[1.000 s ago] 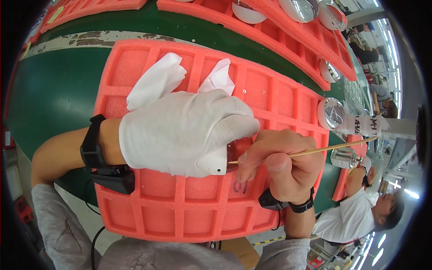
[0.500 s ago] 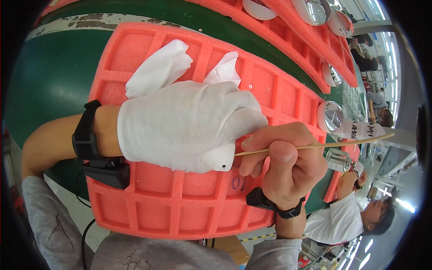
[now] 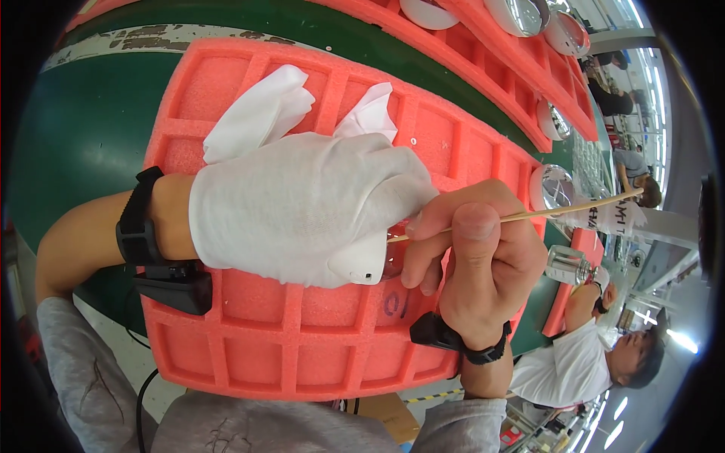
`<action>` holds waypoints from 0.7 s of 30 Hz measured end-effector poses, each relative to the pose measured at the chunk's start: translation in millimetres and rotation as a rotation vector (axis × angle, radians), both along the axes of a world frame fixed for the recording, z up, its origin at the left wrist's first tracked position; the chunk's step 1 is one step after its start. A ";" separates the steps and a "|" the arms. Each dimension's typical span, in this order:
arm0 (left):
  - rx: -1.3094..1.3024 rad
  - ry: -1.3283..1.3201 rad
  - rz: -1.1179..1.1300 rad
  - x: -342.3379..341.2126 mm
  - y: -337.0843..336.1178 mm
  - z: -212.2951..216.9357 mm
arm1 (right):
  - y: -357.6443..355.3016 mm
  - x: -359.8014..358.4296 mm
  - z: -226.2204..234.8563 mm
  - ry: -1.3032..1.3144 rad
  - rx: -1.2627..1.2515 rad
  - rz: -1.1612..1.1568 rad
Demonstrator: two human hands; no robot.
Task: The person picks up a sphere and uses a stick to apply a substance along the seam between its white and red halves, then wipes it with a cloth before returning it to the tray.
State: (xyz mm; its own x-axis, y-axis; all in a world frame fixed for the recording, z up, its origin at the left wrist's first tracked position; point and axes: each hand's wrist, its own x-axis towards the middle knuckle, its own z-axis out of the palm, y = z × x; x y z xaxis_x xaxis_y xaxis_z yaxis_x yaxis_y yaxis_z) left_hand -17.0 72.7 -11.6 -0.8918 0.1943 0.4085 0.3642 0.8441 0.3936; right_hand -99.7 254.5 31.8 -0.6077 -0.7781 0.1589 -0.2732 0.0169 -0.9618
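My left hand [image 3: 310, 204], in a white cloth glove, is closed around a smooth white plastic housing [image 3: 361, 264] with a small dark slot near its edge. Most of that housing is hidden by the glove. From the right, my bare right hand [image 3: 483, 264] pinches a thin wooden stick [image 3: 574, 209] between thumb and fingers. The stick's left end meets the right side of the housing; whether it goes inside cannot be told. Both hands are above a red foam tray [image 3: 325, 340] with square pockets. Two folded white cloths [image 3: 260, 109] lie on it beyond my left hand.
More red foam trays [image 3: 521, 106] stand at the far right, with shiny domes [image 3: 555, 186] on and beside them. A clear glass jar [image 3: 568, 264] is right of my right hand. A co-worker [image 3: 566, 362] in white sits at the right. The tabletop [image 3: 83, 136] is green.
The stick's free end has swung upward, and my right hand has risen slightly with it. My left hand still grips the housing. The whole view has shifted a little.
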 end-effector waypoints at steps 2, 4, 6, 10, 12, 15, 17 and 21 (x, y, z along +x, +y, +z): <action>0.054 -0.106 -0.014 -2.9 2.4 5.4 | 0.9 -3.8 -2.8 0.135 -0.034 0.083; 0.149 -0.125 -0.089 -4.3 -3.1 10.6 | 0.7 -8.1 -4.8 0.228 -0.053 0.087; 0.345 -0.196 -0.204 -1.3 -11.8 15.5 | -1.3 -10.7 -6.3 0.029 -0.055 0.108; 0.324 -0.291 -0.246 -3.2 -11.1 21.2 | 6.3 -35.2 -15.9 -0.032 0.034 0.074; 0.344 -0.278 -0.307 -8.6 -9.9 24.5 | 8.8 -44.3 -22.4 -0.006 0.090 0.025; 0.451 -0.359 -0.336 -7.8 -4.4 26.4 | 17.4 -56.0 -34.1 0.698 0.295 -0.098; 0.669 -0.569 -0.248 -1.8 -2.7 28.1 | 24.4 -53.5 -29.5 0.704 0.358 -0.107; 0.385 -0.232 -0.388 -4.7 -4.4 30.3 | 35.7 -41.3 -10.0 0.762 0.545 -0.064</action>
State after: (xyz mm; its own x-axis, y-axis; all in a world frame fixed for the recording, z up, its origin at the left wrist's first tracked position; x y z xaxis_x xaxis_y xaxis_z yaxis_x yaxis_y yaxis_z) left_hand -21.7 68.3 18.7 -0.8596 0.4005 0.3173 0.4856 0.4470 0.7512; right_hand -140.9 290.2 21.9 -0.5339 -0.8312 0.1552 -0.8093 0.4492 -0.3785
